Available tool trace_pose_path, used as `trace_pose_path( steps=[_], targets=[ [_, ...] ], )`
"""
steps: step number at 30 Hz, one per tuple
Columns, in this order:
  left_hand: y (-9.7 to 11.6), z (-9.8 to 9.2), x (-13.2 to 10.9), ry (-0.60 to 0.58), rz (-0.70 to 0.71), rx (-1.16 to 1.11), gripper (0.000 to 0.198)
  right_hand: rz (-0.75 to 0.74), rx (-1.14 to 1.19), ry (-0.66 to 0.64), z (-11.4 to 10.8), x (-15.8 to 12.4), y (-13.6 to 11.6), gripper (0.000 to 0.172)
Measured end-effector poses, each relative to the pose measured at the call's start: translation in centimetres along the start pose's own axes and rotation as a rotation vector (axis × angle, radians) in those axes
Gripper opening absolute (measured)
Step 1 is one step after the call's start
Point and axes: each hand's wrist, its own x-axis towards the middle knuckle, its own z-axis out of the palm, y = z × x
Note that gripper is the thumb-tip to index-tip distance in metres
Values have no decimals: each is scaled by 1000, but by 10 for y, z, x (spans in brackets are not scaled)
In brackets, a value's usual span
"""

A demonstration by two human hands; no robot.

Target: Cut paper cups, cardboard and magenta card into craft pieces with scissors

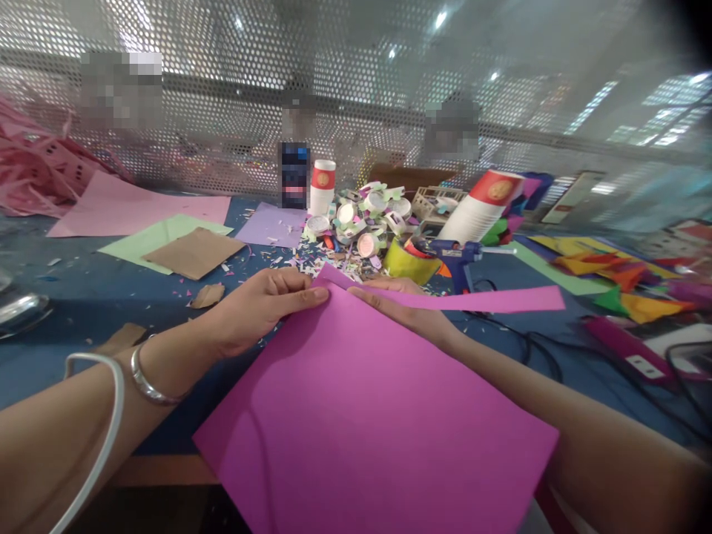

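Observation:
A large magenta paper sheet is held up in front of me, its far corner between my two hands. My left hand pinches that corner from the left, thumb on top. From the right, my right hand grips the same sheet near its upper edge, thumb on the paper and the other fingers mostly hidden behind it. A narrow magenta strip runs from the far corner out to the right, over my right hand. Whether the strip is still joined to the sheet I cannot tell.
Paper scraps and small paper-and-cup pieces are heaped behind my hands. A blue glue gun, stacked cups and a power strip with cables lie right. Pink, green and brown sheets lie left on the blue table.

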Motion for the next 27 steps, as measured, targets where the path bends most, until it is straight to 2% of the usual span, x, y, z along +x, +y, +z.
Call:
trace_pose_path(
  steps=[6,10,15,27],
  targets=[
    [-2,0,1,-34,-19,1,28,-37,-72,-5,0,-1,1,44],
    [-1,0,1,-57,-31,-24,26,-23,-33,10,2,-3,-1,44],
    [-1,1,0,-92,-55,-25,23,19,38,-71,5,-5,-5,44],
    [1,3,1,-122,-57,-43,21,-61,63,-55,4,-3,3,43]
  ],
)
